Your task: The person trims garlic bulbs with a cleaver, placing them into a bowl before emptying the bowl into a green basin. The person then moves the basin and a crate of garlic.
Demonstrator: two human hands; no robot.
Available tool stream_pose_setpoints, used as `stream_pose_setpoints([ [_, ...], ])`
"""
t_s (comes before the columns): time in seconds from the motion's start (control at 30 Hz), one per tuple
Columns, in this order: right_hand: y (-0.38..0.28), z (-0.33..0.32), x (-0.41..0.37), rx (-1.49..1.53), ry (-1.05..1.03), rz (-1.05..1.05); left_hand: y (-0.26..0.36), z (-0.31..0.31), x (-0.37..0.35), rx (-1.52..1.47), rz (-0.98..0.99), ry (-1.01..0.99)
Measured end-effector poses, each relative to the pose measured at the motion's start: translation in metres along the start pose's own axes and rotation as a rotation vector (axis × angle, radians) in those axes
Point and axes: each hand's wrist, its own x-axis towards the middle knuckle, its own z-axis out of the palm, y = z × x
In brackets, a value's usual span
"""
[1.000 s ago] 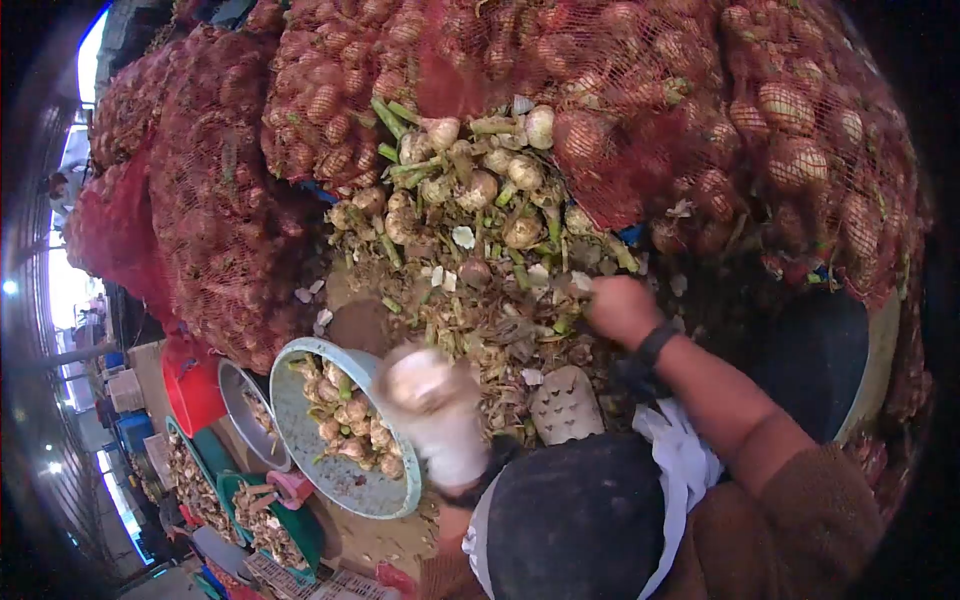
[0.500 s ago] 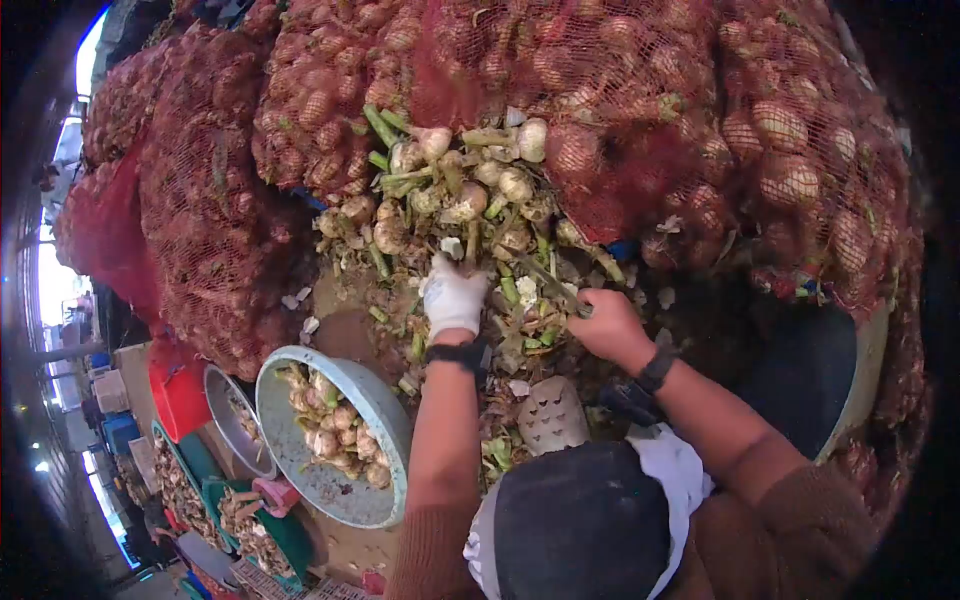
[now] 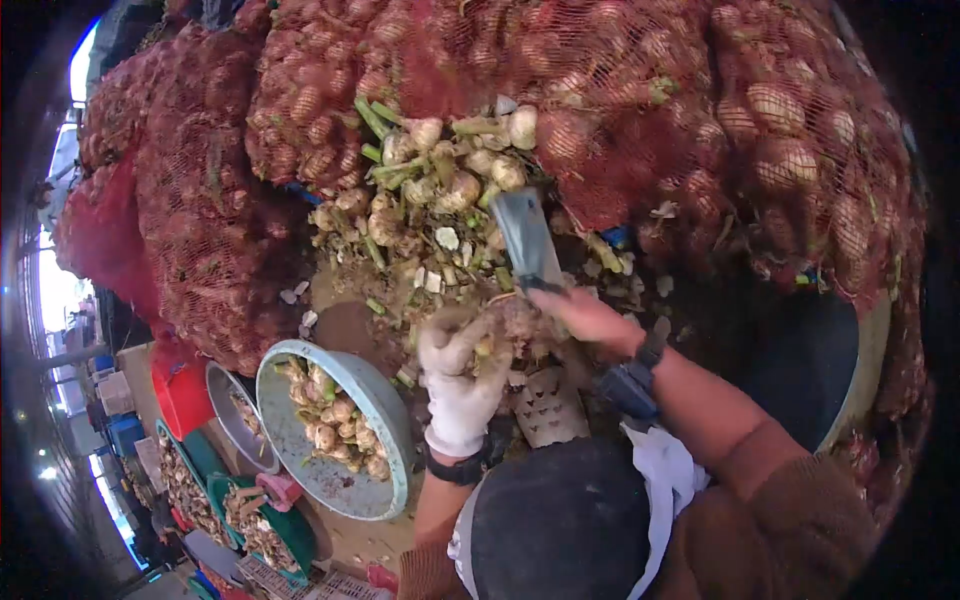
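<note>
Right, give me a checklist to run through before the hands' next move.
1. Bare right hand gripping the broad grey metal cleaver: ok.
2. Cleaver apart from the white-gloved left hand: ok in this view.
3. Left fingers firmly around a bulb: cannot tell, too blurred.
4. No flat white scraps beyond the left hand: not ok, several lie there.
5. Bare room inside the round pale-blue basin beside its pale bulbs: ok.

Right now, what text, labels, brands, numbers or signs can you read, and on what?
No readable text.
Cleaver: no legible mark.
Left glove: no legible print.
Wrist device: too dark and small to read.
Net sacks: no legible label.
Background crates: too small and blurred.
</note>
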Motion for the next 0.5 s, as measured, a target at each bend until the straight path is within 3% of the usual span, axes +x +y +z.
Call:
stream_pose_setpoints([
  [0.07,-0.024,0.006,0.007,-0.152,-0.061,-0.123,0.002,0.007,-0.003,-0.145,-0.051,-0.053],
  [0.13,-0.045,0.025,-0.003,-0.232,-0.051,-0.150,0.026,-0.003,0.005,0.054,-0.317,-0.098],
  [0.2,-0.051,0.036,-0.016,-0.307,-0.055,-0.160,0.024,-0.004,0.003,0.112,-0.360,-0.201],
  [0.27,-0.049,0.042,-0.022,-0.746,-0.102,-0.393,0.007,0.006,-0.001,-0.280,-0.483,-0.017],
  [0.3,-0.036,0.041,-0.017,-0.663,-0.044,-0.521,0.008,0.006,0.003,-0.362,-0.585,0.007],
  [0.33,-0.033,0.037,-0.018,-0.656,-0.040,-0.519,0.002,0.004,0.000,-0.357,-0.586,0.000],
  [0.4,-0.036,0.025,-0.022,-0.950,0.128,-0.579,-0.009,0.002,-0.005,-0.307,-0.478,0.056],
  [0.43,-0.034,0.020,-0.024,-1.144,0.101,-0.558,-0.010,0.003,-0.006,-0.418,-0.556,0.028],
  [0.47,-0.032,0.020,-0.024,-1.147,0.103,-0.557,-0.007,0.006,-0.007,-0.421,-0.556,0.028],
  [0.5,-0.027,0.021,-0.025,-1.193,0.117,-0.634,-0.003,0.010,-0.008,-0.538,-0.519,0.142],
])
